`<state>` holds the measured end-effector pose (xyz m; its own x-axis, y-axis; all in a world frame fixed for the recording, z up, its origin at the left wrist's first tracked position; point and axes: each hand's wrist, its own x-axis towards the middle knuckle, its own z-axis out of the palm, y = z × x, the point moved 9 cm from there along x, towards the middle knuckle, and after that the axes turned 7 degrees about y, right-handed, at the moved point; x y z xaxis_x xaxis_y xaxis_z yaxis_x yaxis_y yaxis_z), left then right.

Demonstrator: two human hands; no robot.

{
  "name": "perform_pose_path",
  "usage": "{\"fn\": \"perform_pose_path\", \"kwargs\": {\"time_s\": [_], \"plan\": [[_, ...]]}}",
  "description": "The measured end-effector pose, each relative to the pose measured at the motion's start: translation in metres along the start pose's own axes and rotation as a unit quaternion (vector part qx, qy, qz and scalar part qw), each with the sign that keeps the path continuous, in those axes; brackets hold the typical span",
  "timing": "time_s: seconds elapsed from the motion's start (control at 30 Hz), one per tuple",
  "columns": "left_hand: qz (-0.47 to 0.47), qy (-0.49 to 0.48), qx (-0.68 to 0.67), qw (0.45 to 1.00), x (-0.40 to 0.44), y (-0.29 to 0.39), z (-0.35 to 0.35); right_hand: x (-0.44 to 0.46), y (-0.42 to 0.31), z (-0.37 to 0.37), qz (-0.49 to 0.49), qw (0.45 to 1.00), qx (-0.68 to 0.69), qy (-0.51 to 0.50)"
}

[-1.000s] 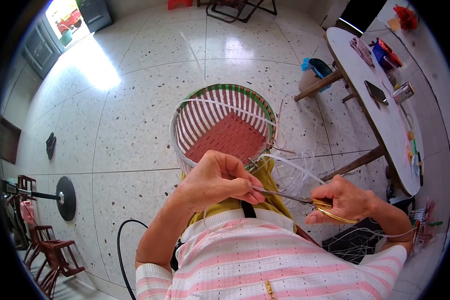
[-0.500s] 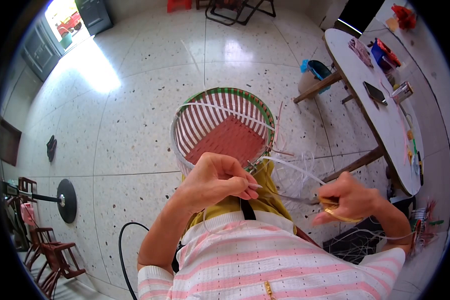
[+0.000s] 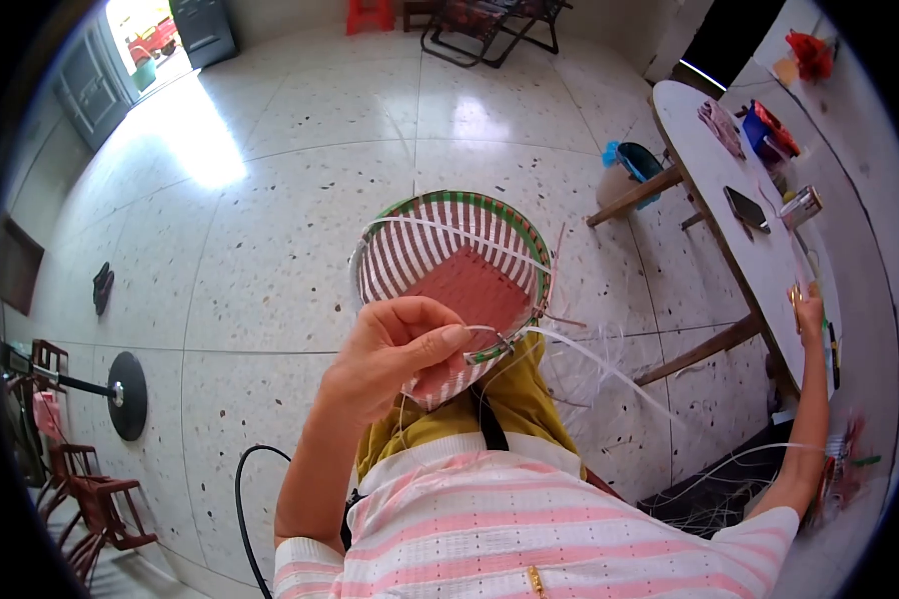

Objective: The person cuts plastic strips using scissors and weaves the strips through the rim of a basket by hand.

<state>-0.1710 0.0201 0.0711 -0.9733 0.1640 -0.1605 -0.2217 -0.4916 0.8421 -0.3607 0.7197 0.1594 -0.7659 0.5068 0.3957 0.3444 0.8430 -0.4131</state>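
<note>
A round woven basket [image 3: 469, 285], reddish-brown at the base with white and brown striped sides and a green-bound rim, rests tilted at my lap. My left hand [image 3: 405, 349] is over its near left side, thumb and forefinger pinching the end of a thin white plastic strip [image 3: 483, 328]. Another white strip [image 3: 599, 364] trails from the rim to the right, and one more lies across the basket's mouth. Far to the right, my right hand [image 3: 813, 311] is at the table, its fingers closed on gold-handled scissors [image 3: 795, 299]; the blades are hard to make out.
The white table [image 3: 704, 130] on my right carries a phone [image 3: 746, 209], a can [image 3: 800, 206] and a blue container [image 3: 767, 130]. Below it are a bin [image 3: 637, 165] and loose clear strips. A black round stand base [image 3: 128, 395] and wooden chairs [image 3: 100, 494] stand left.
My right hand has moved from beside my lap out to the table with the scissors. My left hand has shifted slightly left, still pinching a strip.
</note>
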Motion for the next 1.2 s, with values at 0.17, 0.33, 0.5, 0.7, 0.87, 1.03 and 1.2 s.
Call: {"fn": "perform_pose_path", "kwargs": {"time_s": [0.17, 0.33, 0.5, 0.7, 0.87, 1.03, 1.2], "plan": [[0.069, 0.061, -0.015, 0.996, -0.001, 0.012, -0.012, 0.041, 0.079, 0.024, 0.047, 0.998, -0.033, -0.007], [0.091, 0.084, 0.030, 0.992, -0.005, 0.019, -0.016, 0.075, 0.111, 0.047, -0.044, 0.987, -0.111, 0.107], [0.104, 0.125, 0.045, 0.986, -0.010, 0.022, -0.026, 0.082, 0.114, 0.049, -0.004, 0.960, -0.224, 0.171], [0.084, 0.149, 0.106, 0.980, -0.009, 0.015, -0.029, 0.073, 0.047, 0.058, -0.257, 0.900, -0.269, 0.227], [0.030, 0.153, 0.097, 0.983, -0.001, 0.003, -0.013, -0.159, -0.293, 0.010, -0.361, 0.900, 0.245, -0.008], [-0.005, 0.138, 0.143, 0.980, -0.003, -0.003, 0.014, -0.393, -0.431, -0.013, -0.576, 0.654, 0.375, -0.316], [0.004, 0.129, 0.147, 0.981, -0.011, -0.003, 0.009, -0.440, -0.448, 0.011, -0.645, 0.607, 0.304, -0.351]]}}
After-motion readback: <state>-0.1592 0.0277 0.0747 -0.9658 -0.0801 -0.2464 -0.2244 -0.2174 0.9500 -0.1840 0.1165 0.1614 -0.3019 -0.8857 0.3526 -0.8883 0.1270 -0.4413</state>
